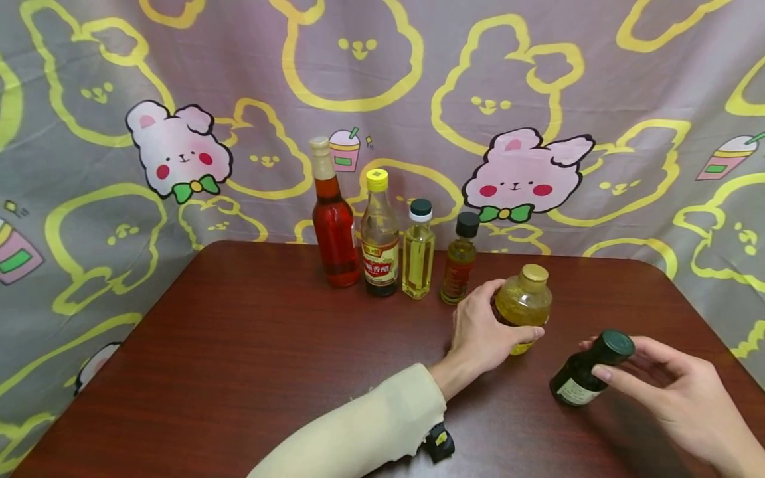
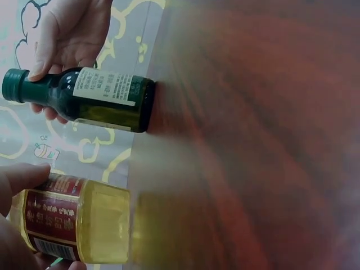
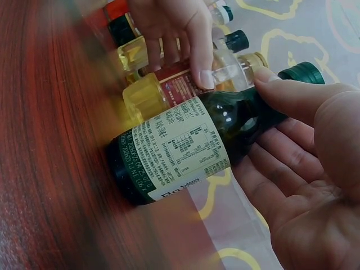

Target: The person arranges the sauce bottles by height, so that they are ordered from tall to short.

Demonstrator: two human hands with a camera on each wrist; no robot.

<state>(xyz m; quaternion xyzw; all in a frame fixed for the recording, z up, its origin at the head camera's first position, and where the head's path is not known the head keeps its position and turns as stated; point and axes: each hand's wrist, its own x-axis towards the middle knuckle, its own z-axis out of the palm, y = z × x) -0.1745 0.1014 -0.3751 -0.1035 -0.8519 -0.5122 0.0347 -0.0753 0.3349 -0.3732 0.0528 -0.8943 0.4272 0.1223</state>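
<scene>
My left hand point(image 1: 483, 326) grips a bottle of yellow oil point(image 1: 526, 302) with a gold cap, thumb across its front and fingers round the far side. Its dark red label point(image 2: 53, 214) shows in the left wrist view, and its base is at the tabletop. To the right, my right hand point(image 1: 684, 388) holds a dark green glass bottle point(image 1: 581, 380) by the neck between thumb and fingers. This bottle leans a little, its green cap point(image 3: 302, 73) toward the hand and its base close over the table. A pale printed label point(image 3: 180, 143) wraps its body.
Left of the oil bottle, a row stands along the back: a tall red bottle point(image 1: 336, 232), a yellow-capped bottle point(image 1: 379, 265), a square bottle of pale oil point(image 1: 418, 259) and a small dark-capped bottle point(image 1: 459, 269). A patterned curtain point(image 1: 382, 66) hangs behind the brown table point(image 1: 239, 345).
</scene>
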